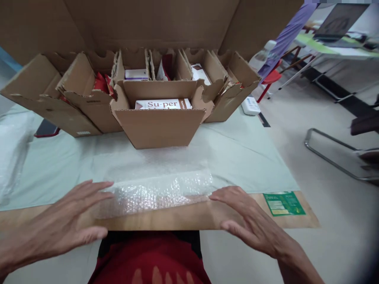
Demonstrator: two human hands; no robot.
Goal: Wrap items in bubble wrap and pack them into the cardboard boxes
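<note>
A sheet of clear bubble wrap lies near the table's front edge, its front part folded over into a band. My left hand is at the band's left end, fingers stretched out and thumb apart. At the right end is my right hand, with its fingertips at the corner of the wrap and its thumb spread away. Both hands look open, and I see nothing gripped in either. Whether the fingertips press on the plastic I cannot tell. Behind the wrap stands a small cardboard bin holding a white box lettered "Su-per".
Several cardboard bins with packets and boxes form a row before a tall cardboard panel. More bubble wrap lies at left, near a dark phone-like object. A green printed sheet is at the right front corner.
</note>
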